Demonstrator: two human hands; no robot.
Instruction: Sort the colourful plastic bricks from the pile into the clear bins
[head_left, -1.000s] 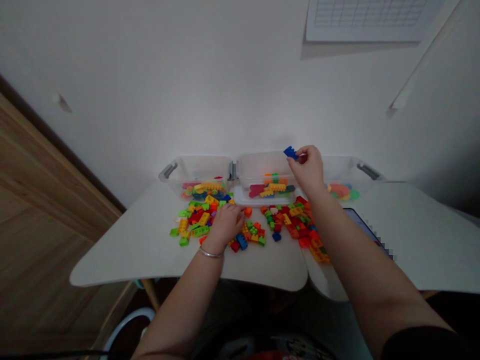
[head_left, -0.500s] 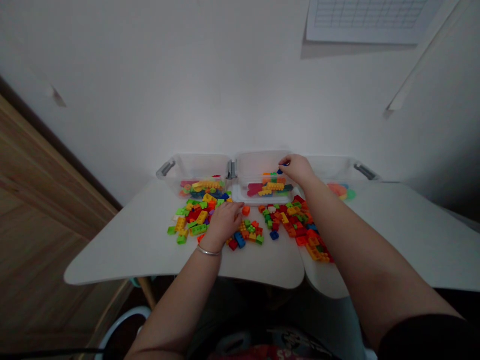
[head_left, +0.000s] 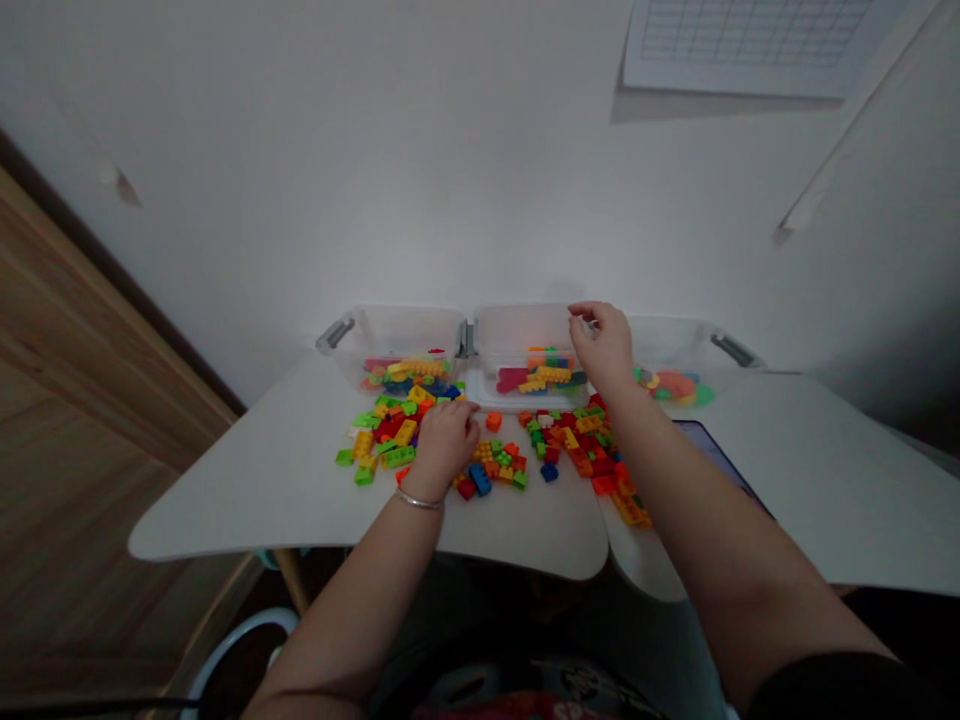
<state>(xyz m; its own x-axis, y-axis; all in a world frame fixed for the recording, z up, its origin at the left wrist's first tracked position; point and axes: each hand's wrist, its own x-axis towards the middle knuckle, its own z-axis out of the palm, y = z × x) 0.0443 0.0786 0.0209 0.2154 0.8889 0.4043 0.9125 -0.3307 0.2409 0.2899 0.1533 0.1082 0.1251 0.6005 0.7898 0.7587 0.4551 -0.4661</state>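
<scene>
My left hand point(head_left: 447, 446) lies palm down over the left pile of toy building bricks point(head_left: 397, 458), with a silver bangle on its wrist. Its forefinger reaches out towards a lone orange brick point(head_left: 493, 421); what lies under the palm is hidden. Raised over the right end of the middle clear plastic box point(head_left: 517, 335), my right hand point(head_left: 604, 342) has thumb and fingers apart, and no brick shows between them. Inside that box are yellow, red, orange and dark pieces. Below my right forearm spreads another brick pile point(head_left: 585, 440), partly covered by the arm.
Another clear box point(head_left: 405, 330) with mixed pieces stands left, and a third box point(head_left: 671, 335) with round coloured pieces right. A dark-screened tablet or phone point(head_left: 716, 460) lies partly behind my right arm. Two white tables point(head_left: 255, 480) meet below the bricks; the wall rises behind.
The small dark blue brick in my right fingers is gone from them, and those fingers have parted. That hand has shifted slightly right. My left hand has barely moved, its fingers drawn in a little.
</scene>
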